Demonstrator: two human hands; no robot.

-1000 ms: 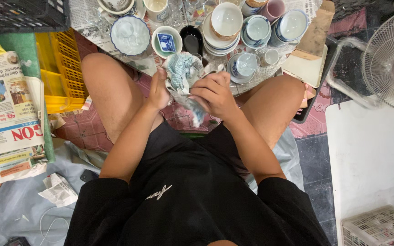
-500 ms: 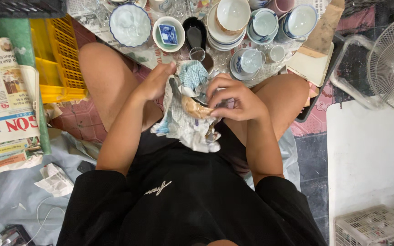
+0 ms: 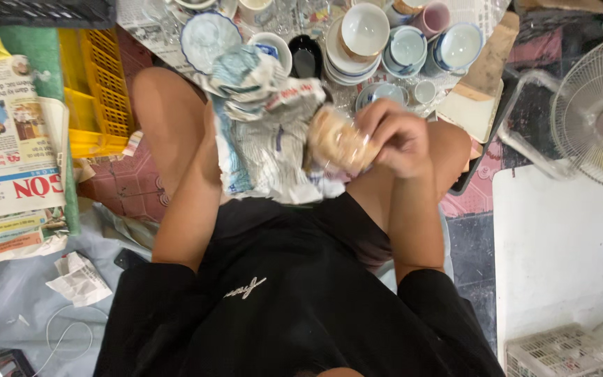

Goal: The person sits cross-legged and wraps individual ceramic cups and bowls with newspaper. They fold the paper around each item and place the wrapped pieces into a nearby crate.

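Note:
I sit with a crumpled sheet of newspaper [image 3: 266, 150] spread over my lap between my knees. My right hand [image 3: 396, 136] is closed around a round tan ceramic piece [image 3: 335, 145], perhaps a small bowl, at the right edge of that paper. The piece still lies partly in the wrapping. My left hand [image 3: 209, 132] holds the paper's left side from beneath, with its fingers hidden under the sheet; only the wrist and forearm show.
Several bowls [image 3: 364, 29], cups [image 3: 408, 47] and a blue-patterned plate [image 3: 207, 36] crowd a newspaper-covered surface ahead. On the left are a yellow crate [image 3: 99, 91] and a newspaper stack [image 3: 12, 153]. A fan [image 3: 598, 112], white board [image 3: 553, 244] and white basket [image 3: 567, 352] stand right.
The wrapped bundle has come open. The paper now hangs wide over my lap, and my right hand has drawn the tan piece out toward the right.

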